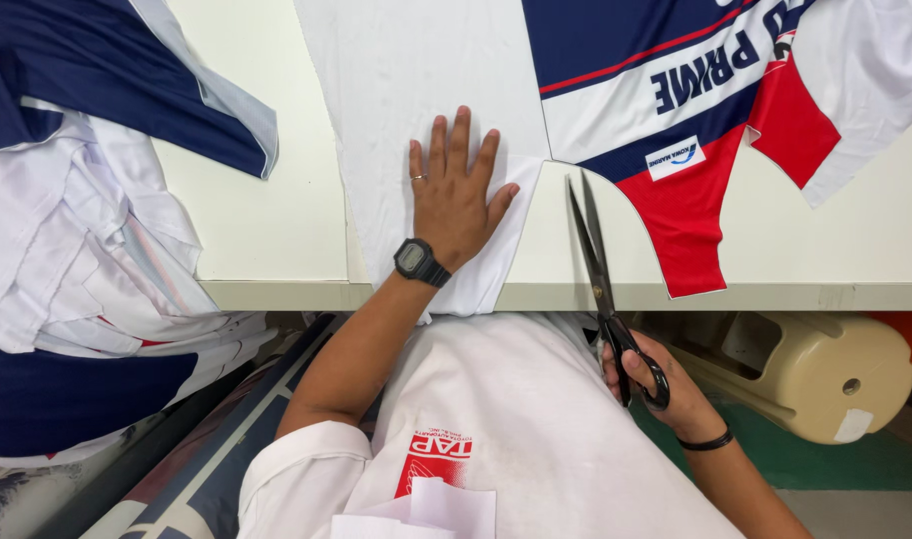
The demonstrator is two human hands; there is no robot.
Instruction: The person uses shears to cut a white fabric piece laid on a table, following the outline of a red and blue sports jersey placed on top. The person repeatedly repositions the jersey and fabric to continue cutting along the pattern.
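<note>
While the left hand [456,200] presses one white fabric panel [416,90] with five fingers spread, the right hand [666,384] grips one pair of black scissors [598,269]

- Bright, even overhead light; no glare.
- Soft, short shadows under the left hand [456,205] and scissors [601,274].
- Sharp focus; slight wide-angle bending at edges.
</note>
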